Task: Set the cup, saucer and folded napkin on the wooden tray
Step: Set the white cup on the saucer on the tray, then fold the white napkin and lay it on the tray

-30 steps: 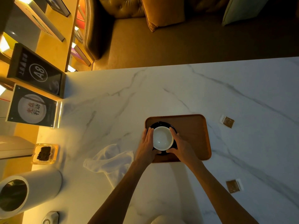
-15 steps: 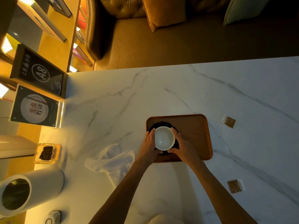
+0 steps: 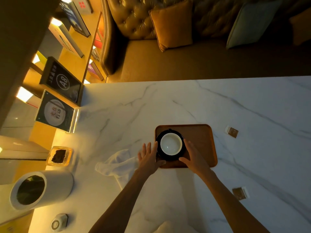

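Both hands flank the saucer, fingers spread and holding nothing — the left hand (image 3: 149, 158) sits at the saucer's 8 o'clock over the tray's edge, the right hand (image 3: 193, 157) at its 4 o'clock, palm down on the wood. The white cup (image 3: 171, 144) stands upright in the dark saucer (image 3: 159, 153), both on the left half of the wooden tray (image 3: 202, 143). The napkin (image 3: 117, 163) is not on it yet — it lies loosely rumpled on the marble surface (image 3: 168, 105) at the tray's 8 o'clock. Soft, light and limp by the look of it; I'd pinch it by two corners to fold. The crockery looks fragile and glossy, so steady it by the saucer rim.
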A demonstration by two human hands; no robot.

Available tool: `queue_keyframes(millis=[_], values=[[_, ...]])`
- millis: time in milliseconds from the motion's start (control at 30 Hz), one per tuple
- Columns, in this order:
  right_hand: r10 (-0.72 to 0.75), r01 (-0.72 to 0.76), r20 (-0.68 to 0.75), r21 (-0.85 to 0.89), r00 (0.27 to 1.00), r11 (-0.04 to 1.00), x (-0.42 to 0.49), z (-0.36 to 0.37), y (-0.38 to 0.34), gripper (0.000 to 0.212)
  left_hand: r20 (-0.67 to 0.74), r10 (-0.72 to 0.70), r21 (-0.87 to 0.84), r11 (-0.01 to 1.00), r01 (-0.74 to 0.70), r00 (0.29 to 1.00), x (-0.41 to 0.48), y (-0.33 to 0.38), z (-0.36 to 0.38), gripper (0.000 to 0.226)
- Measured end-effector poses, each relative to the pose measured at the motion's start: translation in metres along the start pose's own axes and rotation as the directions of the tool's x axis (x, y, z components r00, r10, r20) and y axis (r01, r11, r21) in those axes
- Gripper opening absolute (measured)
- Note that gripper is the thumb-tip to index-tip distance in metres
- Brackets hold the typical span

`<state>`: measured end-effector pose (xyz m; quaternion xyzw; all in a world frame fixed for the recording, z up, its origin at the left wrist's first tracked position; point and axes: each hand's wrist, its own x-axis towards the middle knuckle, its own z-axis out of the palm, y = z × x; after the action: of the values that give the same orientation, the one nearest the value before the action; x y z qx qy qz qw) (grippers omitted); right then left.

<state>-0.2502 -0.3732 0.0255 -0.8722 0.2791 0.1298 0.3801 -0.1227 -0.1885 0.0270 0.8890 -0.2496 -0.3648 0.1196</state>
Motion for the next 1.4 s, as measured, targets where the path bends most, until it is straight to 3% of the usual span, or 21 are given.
queue_keyframes(millis=[133, 400, 667, 833, 1200, 1400], values=[[-0.027, 0.025, -0.031, -0.06, 0.999, 0.998, -0.036, 0.002, -0.015, 0.081, 0.02, -0.073, 0.074, 0.995, 0.072, 0.997, -0.036, -0.023, -0.007, 0.09], [-0.085, 0.083, -0.023, -0.085, 0.996, 0.993, -0.082, 0.018, -0.05, 0.077, -0.098, -0.081, 0.086, 0.992, 0.09, 0.992, -0.099, -0.075, -0.014, 0.084], [-0.144, 0.139, -0.015, -0.181, 0.989, 0.974, -0.058, 0.062, -0.112, 0.062, -0.113, -0.146, 0.04, 0.988, 0.151, 0.983, -0.131, -0.143, -0.033, 0.076], [-0.193, 0.203, 0.062, -0.253, 0.979, 0.946, -0.029, 0.104, -0.159, 0.057, -0.105, -0.156, 0.067, 0.984, 0.163, 0.982, -0.116, -0.19, -0.051, 0.072], [-0.012, 0.079, 0.198, -0.336, 0.98, 0.939, 0.019, 0.145, -0.18, 0.056, -0.119, -0.049, -0.022, 0.999, 0.047, 0.992, -0.055, -0.231, -0.053, 0.057], [0.047, 0.028, 0.215, -0.333, 0.976, 0.942, 0.04, 0.144, -0.177, 0.048, -0.122, -0.102, -0.042, 0.994, 0.097, 0.987, -0.044, -0.24, -0.049, 0.044]])
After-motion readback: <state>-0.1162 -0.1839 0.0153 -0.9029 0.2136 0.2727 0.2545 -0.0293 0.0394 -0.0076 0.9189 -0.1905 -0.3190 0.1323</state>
